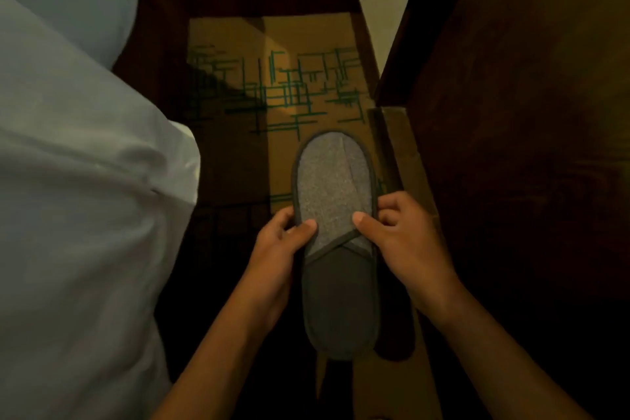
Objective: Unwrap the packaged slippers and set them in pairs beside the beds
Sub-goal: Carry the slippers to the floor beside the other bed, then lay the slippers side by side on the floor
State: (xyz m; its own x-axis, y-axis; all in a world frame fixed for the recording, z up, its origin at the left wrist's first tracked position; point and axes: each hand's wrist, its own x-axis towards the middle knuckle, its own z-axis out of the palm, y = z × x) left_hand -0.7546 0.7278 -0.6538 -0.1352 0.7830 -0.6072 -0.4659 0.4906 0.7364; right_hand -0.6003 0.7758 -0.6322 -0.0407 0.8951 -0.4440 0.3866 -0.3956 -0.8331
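A grey slipper (335,187) with dark trim is held over the floor, toe end pointing away from me, dark insole toward me. My left hand (279,249) pinches its left edge with the thumb on the upper. On the opposite edge my right hand (405,235) grips the same way. Whether a second slipper lies stacked underneath cannot be told. No wrapping shows on it.
A bed with white linen (75,198) fills the left side. A dark wooden piece of furniture (518,112) stands on the right. Between them runs a narrow strip of tan carpet (259,102) with green line pattern, dim and shadowed near me.
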